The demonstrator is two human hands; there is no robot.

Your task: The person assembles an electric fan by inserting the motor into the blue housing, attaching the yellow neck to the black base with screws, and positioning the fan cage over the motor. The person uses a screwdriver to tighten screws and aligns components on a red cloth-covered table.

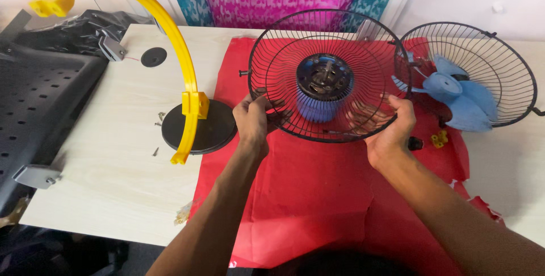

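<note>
In the head view, the left hand grips the wire fan guard at its 8 o'clock rim, fingers curled through the wires. The right hand grips the same guard at its 4 o'clock rim, fingers closed on the wires. The guard is held tilted above a red cloth, with the fan motor at its centre. At 3 o'clock from it lies a second guard with a blue fan blade inside. At 9 o'clock a yellow arch rises from a black round base on the pale wooden surface.
</note>
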